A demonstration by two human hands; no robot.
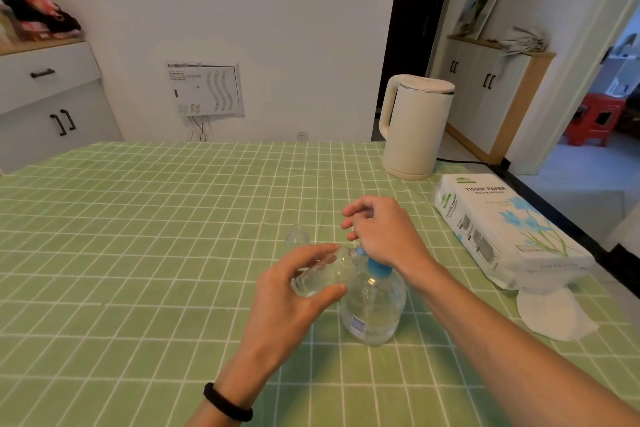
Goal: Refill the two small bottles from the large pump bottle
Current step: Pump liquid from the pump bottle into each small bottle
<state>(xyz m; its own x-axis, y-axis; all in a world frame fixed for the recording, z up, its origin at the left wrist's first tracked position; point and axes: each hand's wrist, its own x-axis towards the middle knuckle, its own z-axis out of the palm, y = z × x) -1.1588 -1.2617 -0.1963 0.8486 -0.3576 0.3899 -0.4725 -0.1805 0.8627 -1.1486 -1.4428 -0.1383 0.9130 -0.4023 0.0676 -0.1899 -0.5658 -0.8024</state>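
While the left hand point(294, 298) pinches a tilted small clear plastic bottle point(318, 276) between fingers point(311, 251) and thumb, the right hand point(381, 236), loosely curled and empty, presses its palm on the large clear blue-topped pump bottle point(374, 308).

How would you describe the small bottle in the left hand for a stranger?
Find the green checked cloth, then the pump bottle with a blue collar standing on it. The small bottle is tilted at its pump, pinched by the left hand: clear, slim, and off the cloth.
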